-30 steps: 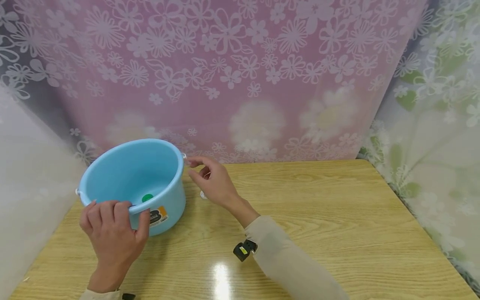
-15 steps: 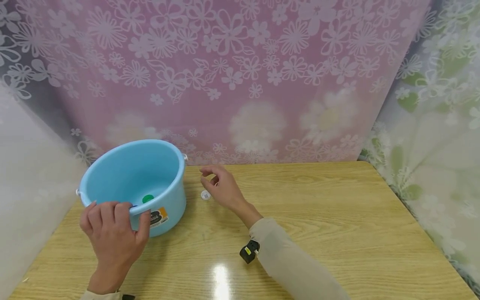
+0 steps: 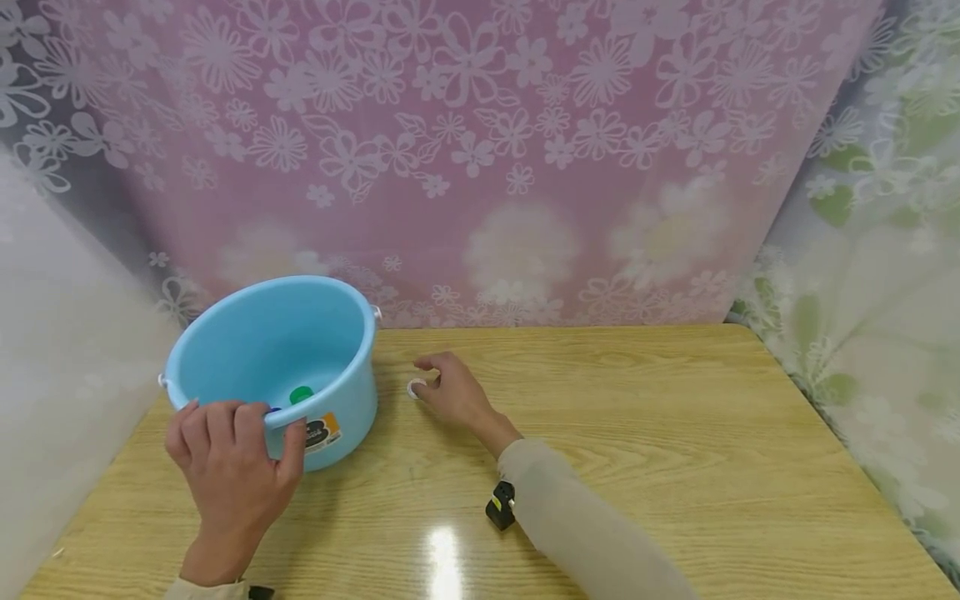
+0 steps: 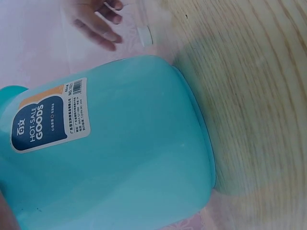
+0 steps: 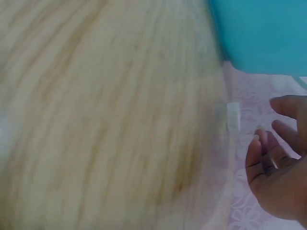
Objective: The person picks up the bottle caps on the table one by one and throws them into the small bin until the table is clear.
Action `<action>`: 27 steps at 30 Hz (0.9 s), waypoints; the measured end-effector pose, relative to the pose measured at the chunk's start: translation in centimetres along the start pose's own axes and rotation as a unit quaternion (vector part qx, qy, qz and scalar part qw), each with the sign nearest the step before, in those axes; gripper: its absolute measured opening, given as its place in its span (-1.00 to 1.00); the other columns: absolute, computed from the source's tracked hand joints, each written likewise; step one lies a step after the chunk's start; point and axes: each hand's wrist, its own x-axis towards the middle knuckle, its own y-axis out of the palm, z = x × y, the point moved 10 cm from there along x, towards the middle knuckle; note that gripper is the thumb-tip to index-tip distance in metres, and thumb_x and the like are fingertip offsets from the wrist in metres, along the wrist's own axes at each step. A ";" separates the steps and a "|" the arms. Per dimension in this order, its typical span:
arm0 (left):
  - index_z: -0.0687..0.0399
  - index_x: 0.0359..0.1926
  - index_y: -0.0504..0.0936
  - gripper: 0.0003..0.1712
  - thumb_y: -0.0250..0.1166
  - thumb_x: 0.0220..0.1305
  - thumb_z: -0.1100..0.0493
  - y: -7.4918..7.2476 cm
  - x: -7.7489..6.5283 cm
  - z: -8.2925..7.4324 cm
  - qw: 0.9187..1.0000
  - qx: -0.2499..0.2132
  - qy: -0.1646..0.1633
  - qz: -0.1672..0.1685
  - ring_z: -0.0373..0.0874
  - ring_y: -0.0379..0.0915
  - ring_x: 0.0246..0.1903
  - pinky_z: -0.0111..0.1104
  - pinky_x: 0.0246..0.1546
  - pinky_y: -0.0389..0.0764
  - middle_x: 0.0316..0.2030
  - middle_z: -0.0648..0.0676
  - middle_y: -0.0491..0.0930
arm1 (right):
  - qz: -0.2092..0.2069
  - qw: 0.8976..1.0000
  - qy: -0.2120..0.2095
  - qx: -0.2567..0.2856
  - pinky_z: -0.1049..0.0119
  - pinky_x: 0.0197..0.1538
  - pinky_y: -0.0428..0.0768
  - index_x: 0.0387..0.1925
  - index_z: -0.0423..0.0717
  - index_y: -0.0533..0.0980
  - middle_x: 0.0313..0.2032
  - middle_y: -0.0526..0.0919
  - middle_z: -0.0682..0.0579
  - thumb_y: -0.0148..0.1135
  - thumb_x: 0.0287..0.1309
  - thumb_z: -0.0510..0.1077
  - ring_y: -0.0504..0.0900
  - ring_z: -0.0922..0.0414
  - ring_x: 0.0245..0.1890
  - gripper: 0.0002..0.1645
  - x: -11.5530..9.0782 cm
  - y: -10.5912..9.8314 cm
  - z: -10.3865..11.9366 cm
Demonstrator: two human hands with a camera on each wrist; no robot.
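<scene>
A light blue plastic bucket [image 3: 358, 417] with a printed label stands at the left of the table. My left hand [image 3: 236, 462] grips its near rim, thumb outside and fingers over the edge. Inside, a round green piece [image 3: 302, 394] lies on the bottom, and a bit of something dark blue [image 3: 274, 409] shows beside the rim. Right of the bucket sits a small round white cap [image 3: 415, 388]. Just above it hovers my right hand [image 3: 456, 393], fingers loosely bent and holding nothing. Both wrist views show a gap between those fingers and the cap [image 5: 233, 117].
The wooden table [image 3: 637, 442] stretches away to the right. A pink flowered curtain [image 3: 487, 167] hangs along its back edge, with pale floral cloth [image 3: 885, 292] at the right side. White handle joints [image 3: 377, 312] stick out from the bucket's rim.
My right hand has moved from beside the bucket's right handle joint, rightward and down towards me, to the white cap. The left hand keeps its grip on the rim.
</scene>
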 end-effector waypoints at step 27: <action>0.31 -0.50 0.30 -0.54 0.02 0.17 -0.07 -0.2 0.5 -0.3 1.000 0.000 -0.008 -0.003 0.26 0.10 -0.39 0.15 -0.01 0.13 -0.50 0.31 0.24 | 0.010 0.992 0.060 -0.111 0.09 0.11 0.44 0.10 -0.13 0.52 0.11 0.46 -0.07 0.27 0.16 -0.05 0.46 0.01 0.14 -0.52 1.3 2.0 -2.0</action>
